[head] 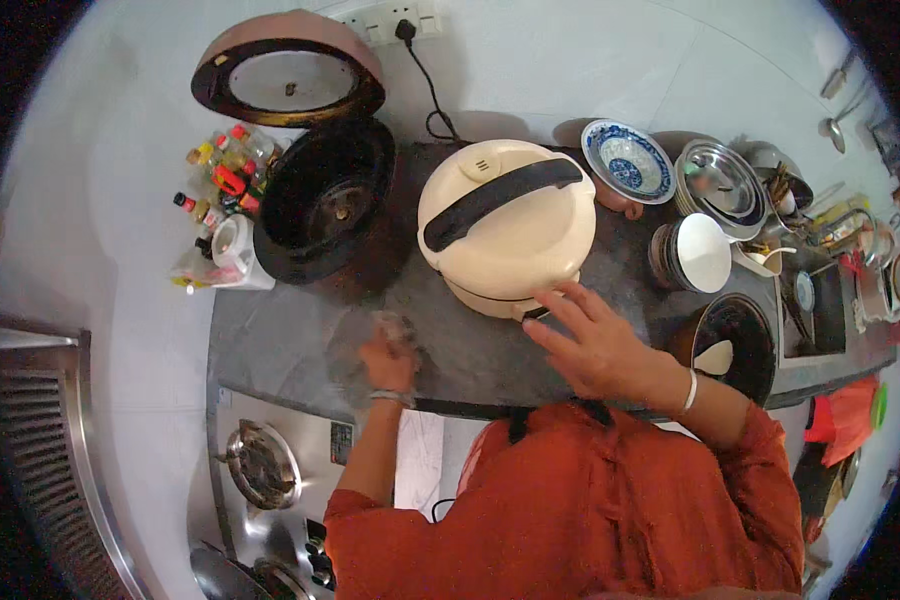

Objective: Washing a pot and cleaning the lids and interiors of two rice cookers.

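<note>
A cream electric rice cooker (540, 247) with a black carry handle (502, 199) stands on the dark countertop with its lid down. My right hand (600, 349) is at its front, fingers spread, the fingertips at the small front latch (536, 311). Over the counter to the left, my left hand (388, 360) is blurred by motion. Something pale and greyish seems to be at its fingers, too smeared to name. Behind that hand sits a second, dark cooker (326, 210), its pinkish lid (289, 71) raised and its dark inside showing.
Condiment bottles (229, 165) and a white container (240, 251) crowd the left wall. To the right are a blue-and-white bowl (630, 161), stacked bowls (701, 251), a dark pot (735, 349) with a pale scoop, and the sink (814, 315). A gas burner (262, 465) lies lower left.
</note>
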`<state>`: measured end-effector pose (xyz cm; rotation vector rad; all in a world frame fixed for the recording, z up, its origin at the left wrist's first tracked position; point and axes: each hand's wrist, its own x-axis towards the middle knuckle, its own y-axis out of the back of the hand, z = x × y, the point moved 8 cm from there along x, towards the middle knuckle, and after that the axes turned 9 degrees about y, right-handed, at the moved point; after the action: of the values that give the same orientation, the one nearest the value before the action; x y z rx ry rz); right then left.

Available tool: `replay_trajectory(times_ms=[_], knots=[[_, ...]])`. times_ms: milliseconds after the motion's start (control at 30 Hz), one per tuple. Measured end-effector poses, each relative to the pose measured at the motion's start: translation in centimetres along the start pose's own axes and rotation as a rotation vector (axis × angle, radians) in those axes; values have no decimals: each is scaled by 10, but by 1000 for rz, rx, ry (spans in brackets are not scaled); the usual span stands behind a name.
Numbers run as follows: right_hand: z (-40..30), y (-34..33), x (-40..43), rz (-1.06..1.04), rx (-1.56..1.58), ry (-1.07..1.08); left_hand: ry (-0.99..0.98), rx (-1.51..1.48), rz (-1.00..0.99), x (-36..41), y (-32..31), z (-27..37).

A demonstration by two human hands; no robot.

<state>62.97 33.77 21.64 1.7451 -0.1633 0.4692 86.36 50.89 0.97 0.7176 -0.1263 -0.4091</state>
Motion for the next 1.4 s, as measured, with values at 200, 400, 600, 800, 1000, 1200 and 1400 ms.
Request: replay_trajectory(times_ms=[200, 400, 600, 800, 1000, 1200, 1400], knots=[[-5, -37, -44, -149, 183, -240, -343, 247, -409, -61, -63, 69], [-26, -47, -76, -67, 318, -366, -626, 144, -503, -123, -98, 88], [-46, -29, -136, -8, 416, -384, -659, 125, -613, -185, -135, 104], [-63, -26, -280, -216, 511, -683, -105, 93, -1152, -288, -204, 146], [-74, -25, -462, 395, 670, -1054, 490, -514, -1612, -439, -254, 197], [-90, 17, -561, 1102, 1468, -1347, 815, -813, -1563, -453, -251, 224], [-44, 102, -597, 889, 936, -1311, 701, -705, -1016, -374, -223, 251]])
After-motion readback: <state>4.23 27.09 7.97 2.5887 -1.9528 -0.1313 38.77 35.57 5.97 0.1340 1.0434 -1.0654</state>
